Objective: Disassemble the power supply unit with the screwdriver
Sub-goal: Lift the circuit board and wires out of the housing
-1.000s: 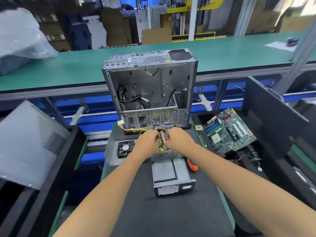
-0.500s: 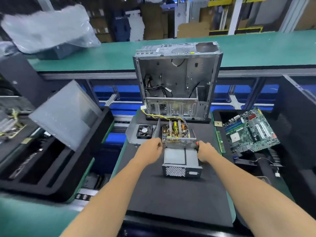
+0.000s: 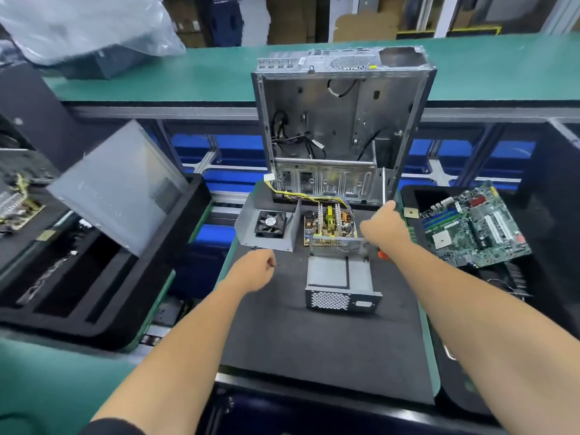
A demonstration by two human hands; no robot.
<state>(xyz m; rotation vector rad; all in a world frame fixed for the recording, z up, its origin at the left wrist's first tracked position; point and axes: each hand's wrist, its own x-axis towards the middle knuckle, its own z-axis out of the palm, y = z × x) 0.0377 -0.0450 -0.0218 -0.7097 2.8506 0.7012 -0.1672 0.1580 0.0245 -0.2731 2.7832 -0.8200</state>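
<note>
The power supply unit lies in parts on the black mat (image 3: 314,346). Its grey cover with the fan (image 3: 268,226) sits at the left, the exposed circuit board (image 3: 328,219) with yellow wires in the middle, and the empty housing with a mesh end (image 3: 340,285) nearer to me. My right hand (image 3: 383,229) grips the screwdriver (image 3: 383,186) just right of the board, shaft pointing up and orange handle end below the fist. My left hand (image 3: 255,270) hovers over the mat left of the housing with fingers curled. A tiny dark speck sits at its fingertips.
An open computer chassis (image 3: 342,120) stands upright behind the parts. A motherboard (image 3: 474,227) lies in a black tray at the right. A grey side panel (image 3: 119,183) leans in a black foam tray at the left. A green conveyor runs behind.
Both hands left the circuit board. The right hand picked up the screwdriver and raised it beside the board. The left hand drew back left over the mat. My view shifted left.
</note>
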